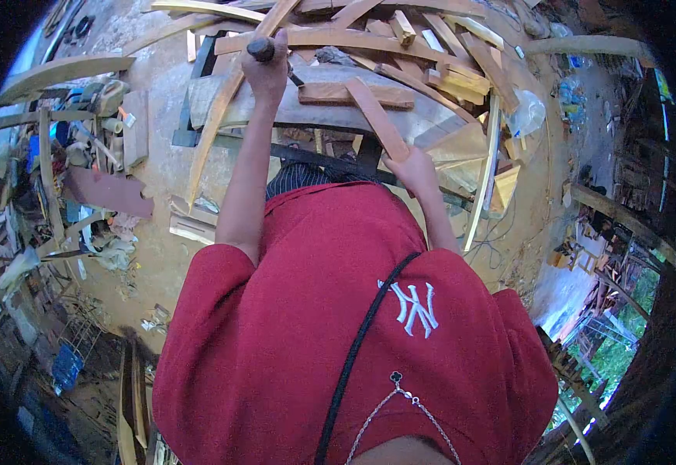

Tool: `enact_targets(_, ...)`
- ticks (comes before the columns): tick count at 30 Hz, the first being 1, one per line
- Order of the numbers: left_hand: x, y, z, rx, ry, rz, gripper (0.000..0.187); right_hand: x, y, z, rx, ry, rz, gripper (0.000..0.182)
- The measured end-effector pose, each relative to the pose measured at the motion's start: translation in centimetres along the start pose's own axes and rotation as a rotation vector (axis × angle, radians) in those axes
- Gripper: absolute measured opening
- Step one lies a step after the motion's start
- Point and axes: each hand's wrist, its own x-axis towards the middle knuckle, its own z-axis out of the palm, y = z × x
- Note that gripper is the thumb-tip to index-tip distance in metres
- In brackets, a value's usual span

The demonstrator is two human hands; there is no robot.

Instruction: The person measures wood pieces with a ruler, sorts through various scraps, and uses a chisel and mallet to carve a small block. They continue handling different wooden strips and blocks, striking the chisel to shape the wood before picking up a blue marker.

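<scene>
My left hand (267, 70) is closed around a dark-handled tool (260, 50), whose round butt end points up toward me. A narrow dark part of it juts out past my fingers on the right; its kind I cannot tell. My right hand (413, 169) grips the near end of a short reddish wooden strip (377, 120), which slants up and to the left. The strip's far end overlaps a reddish wooden block (326, 94) lying crosswise. Under both is a broad grey, worn wooden work surface (315, 116). A long, thin wooden slat (218, 143) runs diagonally beneath my left hand.
Loose boards and offcuts (462, 77) pile up behind and right of the work surface. A clear plastic bag (525, 115) lies at the right. Curved wooden pieces (67, 77), a brownish panel (105, 192) and mixed clutter cover the left side. Cables (501, 232) lie on the dirt floor.
</scene>
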Motion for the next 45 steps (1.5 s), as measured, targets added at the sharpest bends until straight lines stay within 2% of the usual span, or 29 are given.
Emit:
enact_targets(3, 0.4, -1.9, -0.3, 0.046, -0.005, -0.008, 0.038, 0.0, 0.0, 0.1, 0.01, 0.004, -0.01, 0.051)
enact_targets(6, 0.3, -3.3, 0.0, 0.055, 0.092, 0.051, 0.04, 0.1, 0.0, 0.1, -0.021, 0.009, -0.036, 0.05)
enact_targets(9, -0.1, -3.8, -0.2, 0.057, 0.106, -0.045, 0.041, 0.1, 0.2, 0.3, -0.008, 0.012, -0.028, 0.049)
enact_targets(12, -0.1, -3.4, -0.4, 0.005, 0.074, -0.117, 0.041, -0.2, -0.1, 0.2, 0.008, 0.014, -0.03, 0.049)
enact_targets(15, 0.4, -4.2, -0.6, 0.068, 0.02, -0.042, 0.04, -0.2, 0.2, 0.8, 0.025, 0.035, -0.031, 0.049)
enact_targets(20, 0.0, -3.5, 0.2, 0.089, 0.024, -0.061, 0.038, 0.1, 0.9, 1.2, -0.028, 0.078, -0.107, 0.05)
enact_targets(24, 0.1, -2.6, 0.6, 0.161, 0.008, -0.053, 0.034, -0.4, 0.4, 0.9, 0.01, 0.038, -0.056, 0.049)
enact_targets(27, -0.1, -0.2, 0.6, 0.105, -0.141, -0.116, 0.029, 0.0, 1.0, 1.6, 0.008, 0.06, -0.087, 0.05)
enact_targets(29, 0.6, 0.0, 0.4, 0.098, -0.314, -0.159, 0.028, 0.0, 1.1, 1.7, -0.017, 0.077, -0.118, 0.05)
enact_targets(33, 2.1, -1.1, 0.5, 0.077, -0.582, -0.171, 0.027, -0.8, 0.2, 0.8, 0.097, -0.003, -0.034, 0.047)
enact_targets(36, 2.0, -0.5, 1.2, 0.198, -0.608, -0.167, 0.028, -0.6, 0.6, 1.0, 0.067, 0.016, -0.06, 0.047)
enact_targets(39, 1.3, -0.7, 1.7, 0.268, -0.686, -0.008, 0.028, -0.3, 0.9, 1.1, 0.084, 0.001, -0.048, 0.049)
enact_targets(40, 1.1, -1.0, 1.9, 0.26, -0.673, 0.009, 0.035, 0.1, 1.3, 1.6, 0.093, -0.001, -0.043, 0.049)
enact_targets(43, 0.6, -0.8, 1.6, 0.467, -0.727, -0.185, 0.043, 0.2, 1.7, 1.9, 0.087, 0.011, -0.038, 0.049)
enact_targets(45, 0.4, -0.7, 1.6, 0.476, -0.762, -0.19, 0.045, 0.1, 1.6, 1.8, 0.093, 0.016, -0.055, 0.05)
